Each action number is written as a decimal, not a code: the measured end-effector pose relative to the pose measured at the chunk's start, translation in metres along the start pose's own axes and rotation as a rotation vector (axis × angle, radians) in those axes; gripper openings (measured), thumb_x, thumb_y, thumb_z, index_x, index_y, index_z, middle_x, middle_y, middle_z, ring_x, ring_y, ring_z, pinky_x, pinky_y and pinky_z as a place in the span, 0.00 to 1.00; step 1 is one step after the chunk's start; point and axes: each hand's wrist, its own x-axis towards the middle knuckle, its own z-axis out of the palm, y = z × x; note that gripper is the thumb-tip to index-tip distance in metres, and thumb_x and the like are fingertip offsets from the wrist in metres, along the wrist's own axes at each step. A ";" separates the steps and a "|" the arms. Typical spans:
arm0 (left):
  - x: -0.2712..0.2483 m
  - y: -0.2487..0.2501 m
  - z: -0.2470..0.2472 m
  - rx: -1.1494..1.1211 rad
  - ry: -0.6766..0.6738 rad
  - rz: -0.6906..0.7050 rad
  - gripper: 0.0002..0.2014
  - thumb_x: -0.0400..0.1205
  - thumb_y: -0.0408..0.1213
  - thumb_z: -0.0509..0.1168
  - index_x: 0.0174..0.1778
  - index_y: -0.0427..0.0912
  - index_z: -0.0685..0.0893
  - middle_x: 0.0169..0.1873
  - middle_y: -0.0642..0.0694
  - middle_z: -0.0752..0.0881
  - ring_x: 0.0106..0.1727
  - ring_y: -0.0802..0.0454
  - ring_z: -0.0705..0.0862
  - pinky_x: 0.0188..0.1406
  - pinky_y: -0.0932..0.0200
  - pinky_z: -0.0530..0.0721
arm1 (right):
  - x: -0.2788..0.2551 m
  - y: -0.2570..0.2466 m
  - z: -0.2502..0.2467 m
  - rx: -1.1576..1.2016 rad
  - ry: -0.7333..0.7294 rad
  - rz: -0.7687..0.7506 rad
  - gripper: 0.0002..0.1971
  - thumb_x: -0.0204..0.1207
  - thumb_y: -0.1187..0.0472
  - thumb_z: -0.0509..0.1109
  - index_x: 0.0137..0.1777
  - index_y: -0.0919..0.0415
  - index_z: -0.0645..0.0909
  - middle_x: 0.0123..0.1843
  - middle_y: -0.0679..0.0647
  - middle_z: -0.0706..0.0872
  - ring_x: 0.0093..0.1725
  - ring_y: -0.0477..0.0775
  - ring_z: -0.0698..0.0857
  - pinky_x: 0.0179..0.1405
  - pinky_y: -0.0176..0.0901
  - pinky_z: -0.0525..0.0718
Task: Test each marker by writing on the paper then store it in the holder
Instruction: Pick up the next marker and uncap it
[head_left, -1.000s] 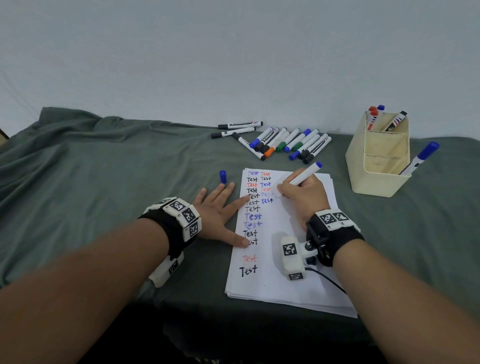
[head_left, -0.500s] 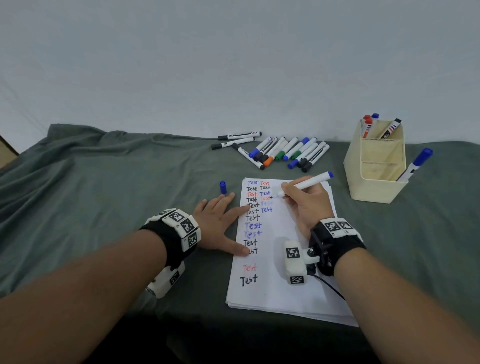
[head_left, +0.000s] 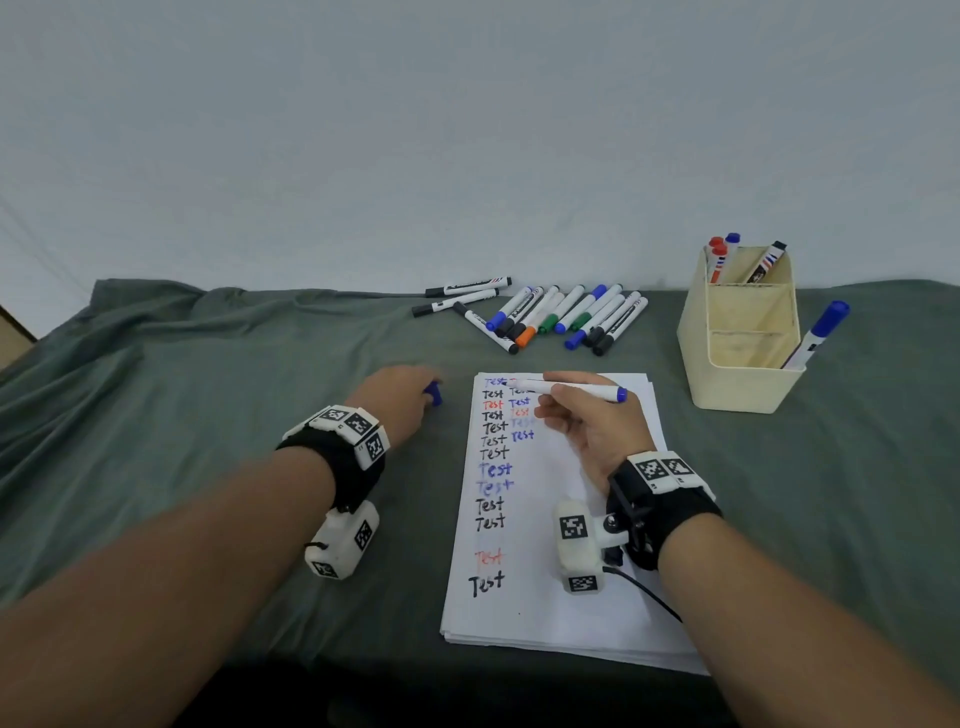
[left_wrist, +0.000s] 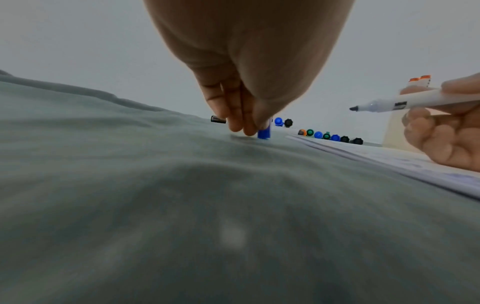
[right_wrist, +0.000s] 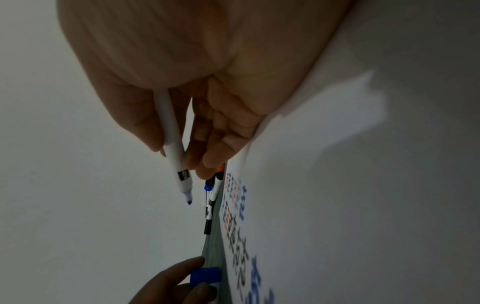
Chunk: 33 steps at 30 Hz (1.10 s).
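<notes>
While the head view gives us the whole layout, our right hand holds the uncapped marker nearly level above the top of the paper, fingers and thumb curled round its white barrel. Only the left wrist view shows its bare dark tip pointing left, clear of the sheet. Our left hand is down on the green cloth just left of the paper, fingertips pinching the blue cap; from the head most of that cap is hidden behind the fingers, but the left wrist view shows it standing upright on the cloth, and the right wrist view shows the thumb and a finger on either side of it. Columns of "Test" in black, red and blue run down the paper. Loose markers lie in a row beyond it. To the right stands the cream holder, several markers in its back compartment and one blue-capped marker leaning out of the front one.
</notes>
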 end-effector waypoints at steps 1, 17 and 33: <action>0.002 0.001 -0.001 -0.010 0.027 -0.012 0.13 0.86 0.38 0.62 0.65 0.50 0.82 0.61 0.48 0.86 0.62 0.45 0.82 0.59 0.56 0.77 | -0.001 0.000 0.000 -0.001 -0.004 -0.003 0.09 0.77 0.70 0.72 0.49 0.60 0.92 0.42 0.66 0.92 0.41 0.60 0.91 0.41 0.44 0.87; 0.000 0.049 0.004 -0.202 -0.032 0.157 0.08 0.88 0.43 0.59 0.61 0.50 0.73 0.50 0.47 0.86 0.43 0.52 0.82 0.39 0.56 0.76 | -0.003 0.003 0.001 -0.049 -0.056 -0.052 0.09 0.67 0.61 0.79 0.48 0.57 0.90 0.45 0.65 0.93 0.42 0.63 0.92 0.42 0.48 0.87; 0.013 0.064 0.006 -0.016 0.040 0.133 0.13 0.87 0.49 0.58 0.66 0.51 0.72 0.53 0.44 0.84 0.48 0.48 0.82 0.48 0.49 0.84 | -0.001 0.003 -0.001 -0.160 -0.005 -0.102 0.11 0.65 0.53 0.79 0.47 0.53 0.89 0.43 0.59 0.94 0.40 0.54 0.91 0.38 0.40 0.86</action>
